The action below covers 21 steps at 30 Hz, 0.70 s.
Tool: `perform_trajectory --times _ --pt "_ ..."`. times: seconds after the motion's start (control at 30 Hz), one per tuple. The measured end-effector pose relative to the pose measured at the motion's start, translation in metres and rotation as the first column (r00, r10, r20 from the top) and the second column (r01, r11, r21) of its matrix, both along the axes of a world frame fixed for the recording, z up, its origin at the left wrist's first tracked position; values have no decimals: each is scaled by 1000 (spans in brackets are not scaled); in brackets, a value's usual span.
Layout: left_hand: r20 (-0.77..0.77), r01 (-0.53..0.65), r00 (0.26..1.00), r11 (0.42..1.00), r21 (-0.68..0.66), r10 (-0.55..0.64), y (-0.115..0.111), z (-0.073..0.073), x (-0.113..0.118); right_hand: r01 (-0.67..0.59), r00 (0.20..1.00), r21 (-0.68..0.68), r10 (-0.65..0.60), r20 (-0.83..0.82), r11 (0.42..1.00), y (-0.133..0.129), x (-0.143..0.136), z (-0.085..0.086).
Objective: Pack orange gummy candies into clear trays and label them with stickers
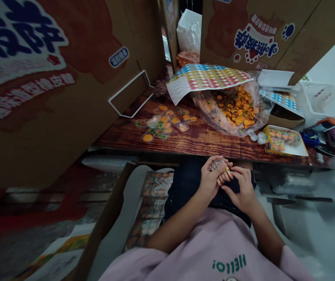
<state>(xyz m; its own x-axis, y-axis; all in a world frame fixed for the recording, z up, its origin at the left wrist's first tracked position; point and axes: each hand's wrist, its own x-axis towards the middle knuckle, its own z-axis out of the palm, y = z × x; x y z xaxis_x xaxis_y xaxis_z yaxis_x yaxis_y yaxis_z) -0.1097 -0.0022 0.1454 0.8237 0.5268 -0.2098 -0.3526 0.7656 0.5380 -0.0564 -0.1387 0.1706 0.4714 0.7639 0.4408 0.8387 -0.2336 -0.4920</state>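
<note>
Above my lap, my left hand (211,175) is closed around a small stack of clear plastic packs (223,173) with orange pieces inside. The fingers of my right hand (241,187) touch the stack's right side, thumb and forefinger apart around its edge. On the wooden table (120,144) in front lie several loose clear packs (164,123) with orange and green contents. To their right rests an open plastic bag (237,109) full of small orange discs, partly covered by a colourful printed sheet (214,78).
Large printed cartons (97,78) stand left and behind. A yellow display box (284,140) of packs, a white basket (325,97) and dark tools (334,136) sit at the right. Beside my left arm, an open carton (111,203) holds rows of packs.
</note>
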Motion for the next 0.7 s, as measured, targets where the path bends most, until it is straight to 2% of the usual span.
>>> perform_trajectory --times 0.2,0.3,0.4,0.47,0.53,0.6,0.63,0.67,0.7 --pt "-7 -91 996 993 -78 91 -3 -1 -1 82 970 -25 -74 230 996 9 -12 -21" --pt "-22 -101 995 989 -112 99 -7 -2 -4 136 961 10 -135 242 991 16 -20 -31" --pt "-34 -99 995 988 -119 96 -7 -6 -4 131 976 99 -146 164 986 22 -25 -36" --pt "-41 -89 995 995 -36 87 -4 -10 -2 131 984 141 -146 99 981 23 -22 -36" --pt "-58 -88 994 988 130 96 7 -18 2 154 983 154 -167 78 976 20 -10 -34" --pt "-82 -138 981 934 329 174 28 -28 1 198 968 156 -218 122 968 13 13 -32" --pt "-96 -186 963 883 430 250 44 -35 -1 226 956 143 -247 157 964 9 29 -32" --pt "-112 -243 929 809 536 353 61 -42 -6 257 940 120 -276 200 959 5 48 -33" --pt "-125 -292 872 707 644 474 81 -50 -12 294 918 83 -305 251 952 1 68 -33"
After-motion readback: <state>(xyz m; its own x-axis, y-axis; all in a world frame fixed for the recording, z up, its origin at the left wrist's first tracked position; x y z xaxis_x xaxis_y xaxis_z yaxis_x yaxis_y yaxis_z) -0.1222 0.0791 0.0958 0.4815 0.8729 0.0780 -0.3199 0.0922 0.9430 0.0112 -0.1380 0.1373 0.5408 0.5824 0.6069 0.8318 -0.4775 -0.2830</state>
